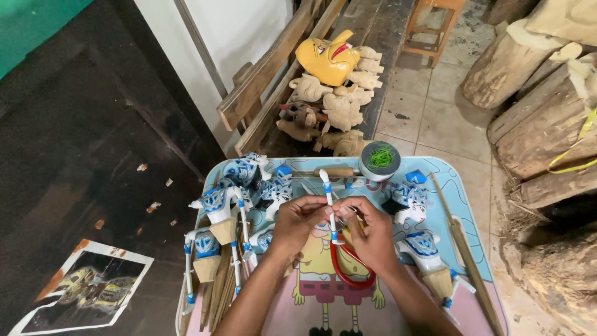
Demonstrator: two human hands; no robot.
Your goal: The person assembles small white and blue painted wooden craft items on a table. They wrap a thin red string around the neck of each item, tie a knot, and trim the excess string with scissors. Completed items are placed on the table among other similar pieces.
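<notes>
My left hand [297,225] and my right hand [372,235] meet over a small table [435,186] with a cartoon picture on its top. Between the fingers of both hands I hold a thin white puppet arm with blue bands [329,199], standing nearly upright. Red-handled scissors [348,270] lie under my right hand. Several white-and-blue painted puppet heads and bodies surround my hands, some at the left [219,205] and some at the right [411,202].
A round tin with green thread [380,159] stands at the table's far edge beside a wooden-handled tool [336,172]. Unpainted carved figures [339,109] and a yellow mask [328,59] lie on the floor beyond. Logs [541,106] at right; a printed picture [87,286] at left.
</notes>
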